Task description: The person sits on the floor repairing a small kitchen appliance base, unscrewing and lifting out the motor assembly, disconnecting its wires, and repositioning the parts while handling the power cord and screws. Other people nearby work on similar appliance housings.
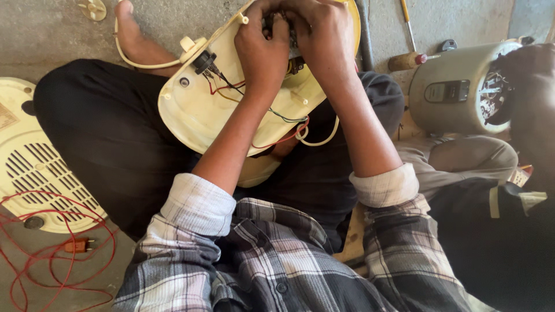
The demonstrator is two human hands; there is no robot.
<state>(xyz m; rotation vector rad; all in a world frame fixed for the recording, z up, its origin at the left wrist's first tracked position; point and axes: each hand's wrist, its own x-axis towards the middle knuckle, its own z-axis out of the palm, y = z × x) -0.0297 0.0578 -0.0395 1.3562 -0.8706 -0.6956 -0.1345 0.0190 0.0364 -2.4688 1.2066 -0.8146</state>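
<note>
left hand [263, 49] + right hand [321, 37]: curled on parts inside cream housing [199, 110] | grey motor [457, 86] right of housing | grip contents unclear

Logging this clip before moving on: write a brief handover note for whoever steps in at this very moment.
Left hand and right hand: both closed around a small part at the top of the cream plastic fan base, which rests tilted on the lap; the part itself is hidden.
Base is open, red, black and green wires exposed.
Vented cream cover and red cable lie left; screwdriver and grey motor housing right.
Cover not refitted.
</note>
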